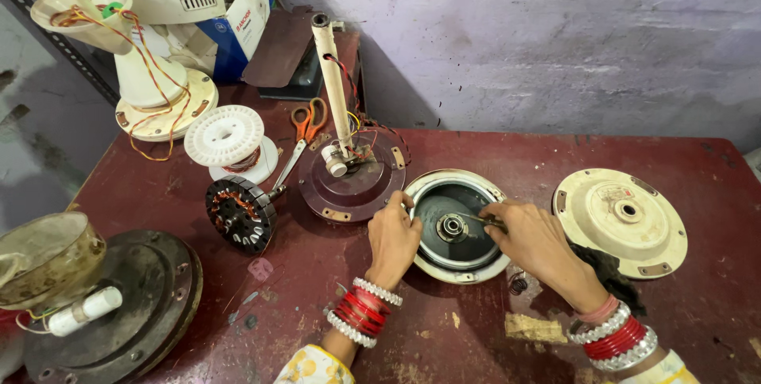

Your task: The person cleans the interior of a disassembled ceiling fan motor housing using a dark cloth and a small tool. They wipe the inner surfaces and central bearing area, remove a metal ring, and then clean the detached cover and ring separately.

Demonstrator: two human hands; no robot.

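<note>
Left hand [394, 239] grips the rim of a round motor housing [456, 227] mid-desk [491, 154]; right hand [533, 235] pinches a thin tool [476, 218] at its hub. Cream cover [621, 221] right, wound stator [240, 213] and scissors [305, 126] left, blue-white box [242, 15] behind.

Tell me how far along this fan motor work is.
Done: the cream cover and wound stator lie apart from the open housing. In hand: left hand steadies its rim; right hand works a thin tool at the centre bearing. Left: everything remains unassembled.
</note>
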